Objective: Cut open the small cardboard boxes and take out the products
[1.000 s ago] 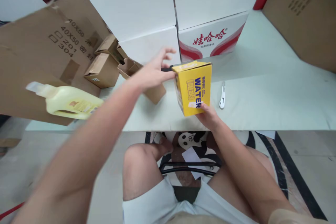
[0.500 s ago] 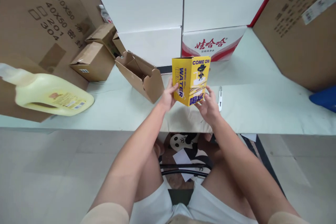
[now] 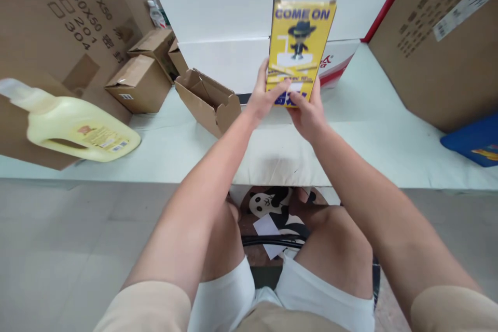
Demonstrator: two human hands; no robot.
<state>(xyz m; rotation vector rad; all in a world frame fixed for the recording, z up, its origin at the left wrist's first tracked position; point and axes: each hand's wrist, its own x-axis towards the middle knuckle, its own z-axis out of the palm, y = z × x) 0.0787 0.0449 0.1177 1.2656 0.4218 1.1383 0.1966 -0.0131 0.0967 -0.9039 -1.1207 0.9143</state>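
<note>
A yellow printed box (image 3: 298, 44) reading "COME ON", with a hatted figure on its front, is held up above the table. My left hand (image 3: 266, 94) grips its lower left side, thumb across the front. My right hand (image 3: 309, 111) holds the lower right corner, its thumb also on the front face. The fingers behind the box are hidden. To the left of my hands, an open brown cardboard box (image 3: 208, 104) lies tilted on the table.
On the left lie a pale yellow jug (image 3: 83, 127) and small cartons (image 3: 136, 85), before a large carton (image 3: 62, 21). White boxes (image 3: 218, 5) stand behind. A big carton (image 3: 447, 36) and a blue object (image 3: 472, 140) are at the right of the table (image 3: 369, 150).
Both hands have raised the yellow box and turned it, so its front now faces me and the "WATER" side no longer shows. The white cutter seen earlier beside my right hand is out of sight.
</note>
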